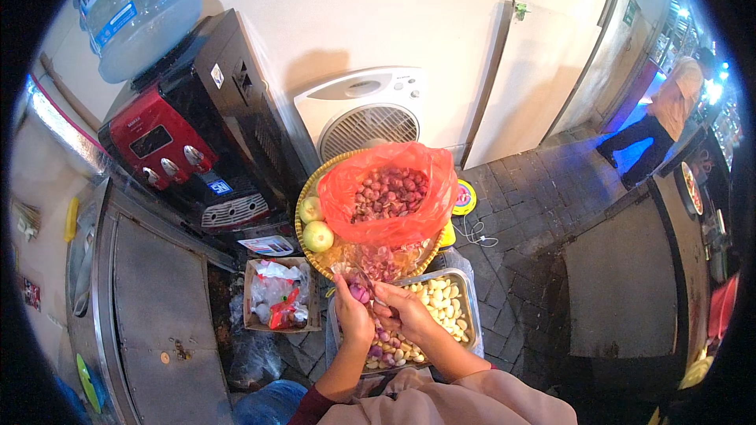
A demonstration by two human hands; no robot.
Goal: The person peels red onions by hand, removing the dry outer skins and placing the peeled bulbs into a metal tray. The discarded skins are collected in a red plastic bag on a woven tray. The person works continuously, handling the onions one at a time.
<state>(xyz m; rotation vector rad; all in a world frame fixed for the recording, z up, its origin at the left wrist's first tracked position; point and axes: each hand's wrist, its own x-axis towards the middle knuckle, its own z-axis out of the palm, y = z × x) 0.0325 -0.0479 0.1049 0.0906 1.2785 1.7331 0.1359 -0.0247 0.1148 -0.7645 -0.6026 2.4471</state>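
Note:
My left hand (354,320) holds a purple shallot (359,293) between thumb and fingers, above the near rim of a basket. Close against it, my right hand (411,314) has curled fingers and its thumb towards the shallot. A thin dark edge shows between the hands; what the right hand grips is mostly hidden. Beneath both hands is a metal tray (472,330) with pale peeled garlic cloves (446,301) and some peeled shallots (384,354). Beyond it, a woven basket (300,221) bears a red plastic bag (336,206) of unpeeled shallots (393,189), loose skins (387,262) and large pale onions (318,236).
A cardboard box (251,313) of plastic bags stands left of the tray, near a water dispenser (177,130). Behind the basket, a white box fan (366,112) leans by the wall. A cord (478,236) lies on the paving. A person (673,100) stands far right, beyond a counter (626,271).

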